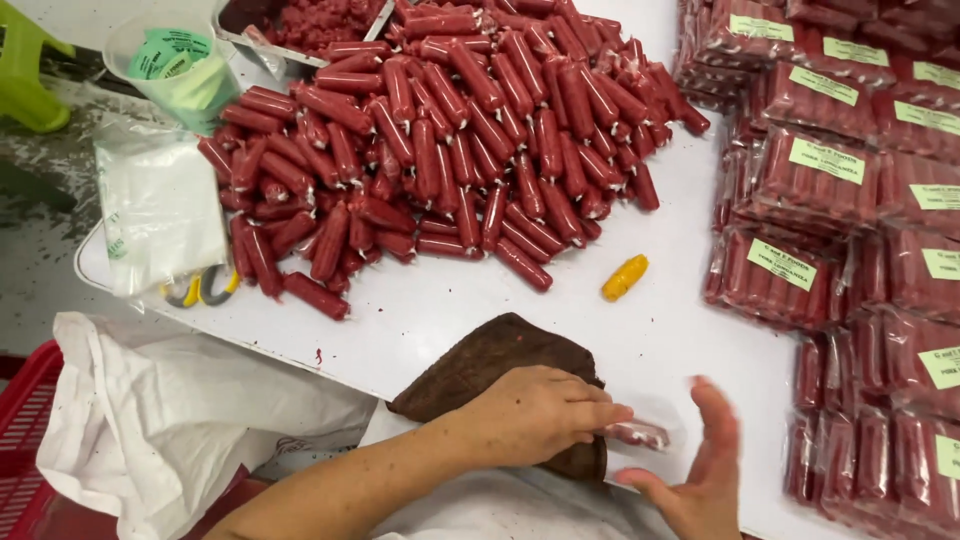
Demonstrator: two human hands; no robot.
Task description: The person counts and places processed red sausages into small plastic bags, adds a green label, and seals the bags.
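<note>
**A:** Run me across the white table (pixel 420 310), starting at the left.

**B:** Far left there's a crumpled white plastic sack (pixel 160 420) hanging over a red plastic crate (pixel 25 420). Above it lies a stack of clear flat plastic bags (pixel 155 205) with a pair of yellow-handled scissors (pixel 200 287) poking out beneath, and a clear plastic cup holding a roll of green labels (pixel 175 60). Then comes the big heap of short red sausages in tight casings (pixel 440 140), with one small yellow sausage-shaped piece (pixel 624 277) lying apart from it.

**A:** And the hands?

**B:** The left hand (pixel 535 412) rests over a dark brown folded cloth (pixel 490 365), thumb and fingers pinched narrow on the edge of a small clear bag with a red sausage inside (pixel 640 433). That bag lies flat on the table at the near edge, between the two hands. The right hand (pixel 700 470) is spread wide and holds nothing; it's blurred, just beside the bag's far end.

**A:** How would you handle it well?

**B:** I'd judge the pinch should stay at the bag's mouth, so the film doesn't crumple, with the open palm flattening and steadying the other end. Keeping the bag flat should stop the sausage rolling.

**A:** Furthest right?

**B:** Rows of sealed clear packs of red sausages with green labels (pixel 820 180), stacked to the table's edge.
</note>
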